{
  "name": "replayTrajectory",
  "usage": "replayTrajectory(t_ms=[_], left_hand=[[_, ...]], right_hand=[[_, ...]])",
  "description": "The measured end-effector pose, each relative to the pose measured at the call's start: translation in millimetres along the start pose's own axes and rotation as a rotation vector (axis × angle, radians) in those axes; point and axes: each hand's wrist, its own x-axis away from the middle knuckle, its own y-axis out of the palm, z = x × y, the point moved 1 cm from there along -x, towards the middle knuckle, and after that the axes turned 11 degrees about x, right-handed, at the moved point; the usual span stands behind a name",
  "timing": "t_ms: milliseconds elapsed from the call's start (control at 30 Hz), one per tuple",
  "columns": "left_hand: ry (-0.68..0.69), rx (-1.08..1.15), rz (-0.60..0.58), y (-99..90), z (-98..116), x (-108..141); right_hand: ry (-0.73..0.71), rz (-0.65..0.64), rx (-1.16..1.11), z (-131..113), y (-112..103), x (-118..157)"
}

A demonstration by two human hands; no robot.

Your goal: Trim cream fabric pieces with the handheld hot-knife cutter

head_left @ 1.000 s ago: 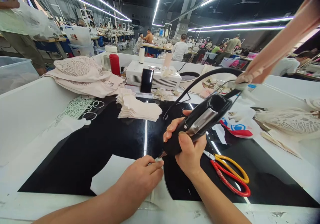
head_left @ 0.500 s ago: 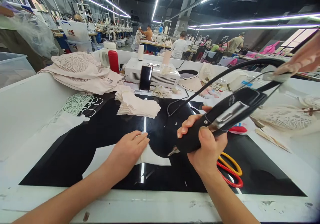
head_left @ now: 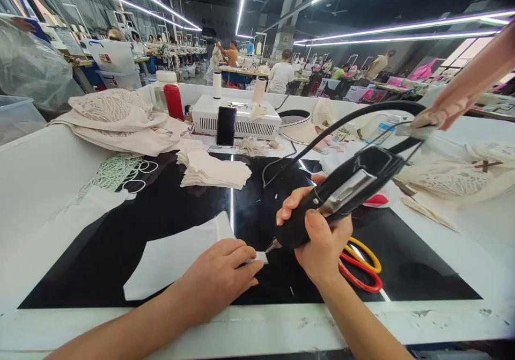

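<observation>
While the right hand (head_left: 324, 239) grasps a bulky black handheld tool with a silver metal plate (head_left: 346, 193), its thumb along the casing, the pointed metal tip (head_left: 273, 245) slants down to the narrow end of a flat, curved-edged white sheet (head_left: 173, 258); whether the tip touches it, I cannot tell. That sheet lies on a glossy black panel (head_left: 92, 274) near the front of the white tabletop (head_left: 281, 325). Across its narrow end lies the left hand (head_left: 225, 269), fingers bent, the sheet's end sticking out past them; I cannot tell whether they pinch or only press it.

Just right of the right wrist, partly hidden, lie scissors with one yellow and one red handle loop (head_left: 364, 263). Farther back on the panel sits a stack of cream cloth pieces (head_left: 215, 169), with a tangle of pale green cord (head_left: 115, 173) to its left. Behind the stack, a black smartphone (head_left: 226, 126) leans upright against a vented white metal box (head_left: 257, 126).
</observation>
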Motion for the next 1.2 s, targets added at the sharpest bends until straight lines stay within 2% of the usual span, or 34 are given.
replayTrajectory(t_ms=[467, 967, 1200], left_hand=[[-0.047, 0.026, 0.006, 3.2, -11, -9], [-0.058, -0.015, 0.002, 10.3, -15, -2], [-0.059, -0.018, -0.003, 16.9, -15, 3]], right_hand=[[0.004, -0.034, 0.026, 2, 0, 2], [0.010, -0.030, -0.009, 7, 2, 3], [0.001, -0.002, -0.030, 0, 3, 0]])
